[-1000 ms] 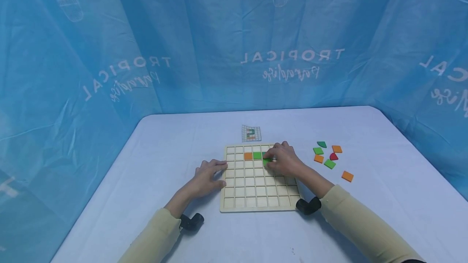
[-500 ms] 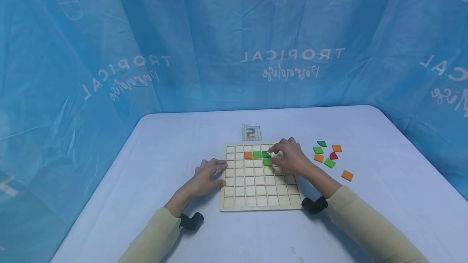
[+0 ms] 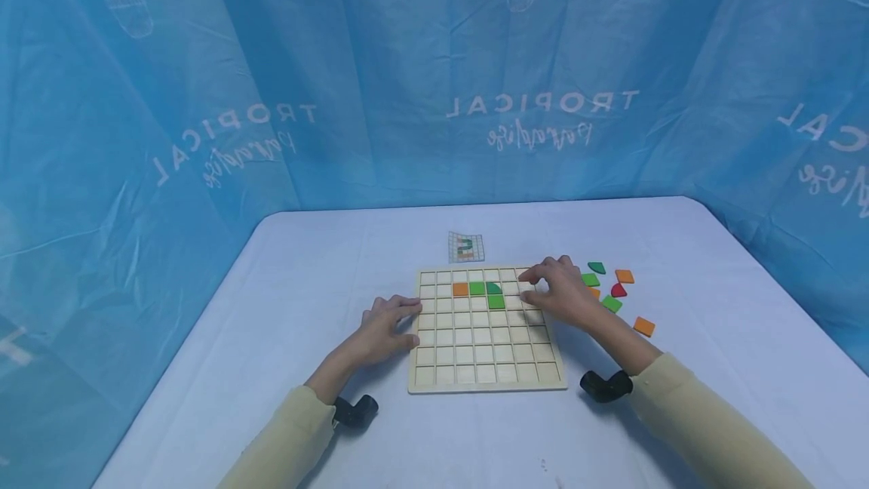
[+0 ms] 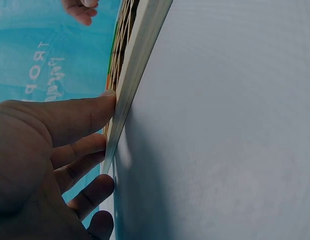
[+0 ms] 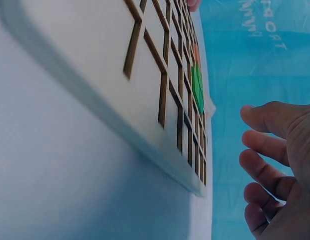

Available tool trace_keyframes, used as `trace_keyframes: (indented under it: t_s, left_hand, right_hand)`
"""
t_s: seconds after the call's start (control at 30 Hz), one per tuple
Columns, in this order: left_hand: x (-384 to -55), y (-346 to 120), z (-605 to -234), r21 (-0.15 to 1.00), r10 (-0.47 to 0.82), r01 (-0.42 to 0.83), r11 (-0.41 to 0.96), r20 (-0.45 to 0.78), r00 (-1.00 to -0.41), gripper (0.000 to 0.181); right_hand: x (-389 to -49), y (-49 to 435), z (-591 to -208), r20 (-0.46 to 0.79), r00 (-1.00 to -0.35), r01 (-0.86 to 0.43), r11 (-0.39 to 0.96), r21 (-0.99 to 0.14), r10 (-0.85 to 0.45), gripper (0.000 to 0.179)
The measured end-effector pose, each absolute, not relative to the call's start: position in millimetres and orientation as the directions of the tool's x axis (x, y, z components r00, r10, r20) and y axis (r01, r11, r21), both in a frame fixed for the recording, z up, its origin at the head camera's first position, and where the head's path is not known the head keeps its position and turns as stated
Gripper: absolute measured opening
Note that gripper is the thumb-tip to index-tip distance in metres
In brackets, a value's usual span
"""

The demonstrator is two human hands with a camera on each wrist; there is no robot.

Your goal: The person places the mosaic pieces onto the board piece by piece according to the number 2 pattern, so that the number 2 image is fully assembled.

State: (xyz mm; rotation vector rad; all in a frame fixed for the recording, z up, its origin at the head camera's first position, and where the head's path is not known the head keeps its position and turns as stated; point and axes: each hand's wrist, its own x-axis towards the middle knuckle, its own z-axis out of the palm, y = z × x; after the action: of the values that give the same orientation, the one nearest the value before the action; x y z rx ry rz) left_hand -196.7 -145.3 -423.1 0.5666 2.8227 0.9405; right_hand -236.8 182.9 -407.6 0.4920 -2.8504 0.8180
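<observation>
A square wooden grid board (image 3: 463, 355) lies on the white table. In its upper rows sit an orange square tile (image 3: 460, 290), a light green square tile (image 3: 477, 288), a dark green curved tile (image 3: 493, 288) and, below that one, another green square tile (image 3: 496, 302). My left hand (image 3: 382, 332) touches the board's left edge with thumb and fingertips; the left wrist view shows the thumb (image 4: 87, 112) against the rim. Over the board's right side hovers my right hand (image 3: 563, 294), fingers loosely bent and apart, holding nothing; the right wrist view shows the thumb (image 5: 270, 117) off the board.
Right of the board lie loose tiles: a dark green curved one (image 3: 597, 268), a red one (image 3: 618, 290), a green square (image 3: 612, 304) and orange squares (image 3: 644, 327). The right hand partly covers some. Behind the board lies a small pattern card (image 3: 465, 247). Blue curtains surround the table.
My right hand has let go of the tiles on the board and moved right, uncovering the dark green curved tile and the green square below it. My left hand has stayed put.
</observation>
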Motion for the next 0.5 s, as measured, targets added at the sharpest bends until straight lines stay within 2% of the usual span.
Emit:
trace_keyframes:
  t_s: [0.5]
  left_hand:
    - [-196, -146, -422, 0.611, 0.383, 0.309, 0.729, 0.01, -0.924, 0.056]
  right_hand:
    - [-233, 217, -408, 0.226, -0.956, -0.28, 0.818, -0.503, -0.188, 0.028]
